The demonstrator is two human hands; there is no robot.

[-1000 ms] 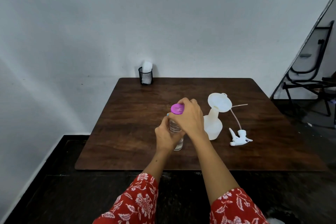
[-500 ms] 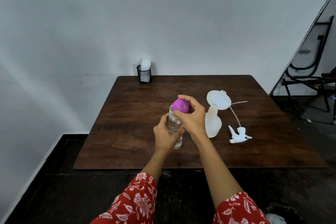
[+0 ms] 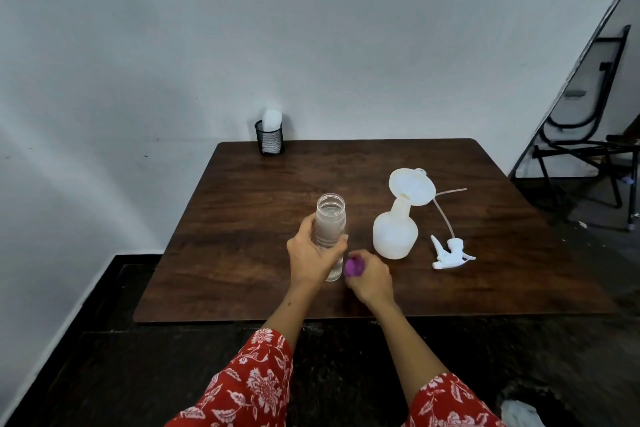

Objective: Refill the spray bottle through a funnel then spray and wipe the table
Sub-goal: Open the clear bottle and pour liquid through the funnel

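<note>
Our left hand (image 3: 311,253) wraps the clear water bottle (image 3: 330,229), upright near the table's (image 3: 242,191) front middle, open mouth up. Our right hand (image 3: 369,279) pinches the purple cap (image 3: 354,267) just beside its base. The spray bottle (image 3: 394,232) stands rightward, funnel (image 3: 411,185) tilted in its neck.

Wall: a plain pale grey-white painted wall (image 3: 311,28) faces me.
Table: my dark brown wooden table (image 3: 242,211) stands against it.
Floor: dark, nearly black floor (image 3: 104,357) lies below.
Right side: a black metal folding chair (image 3: 588,135) stands beyond the wall's edge.
</note>
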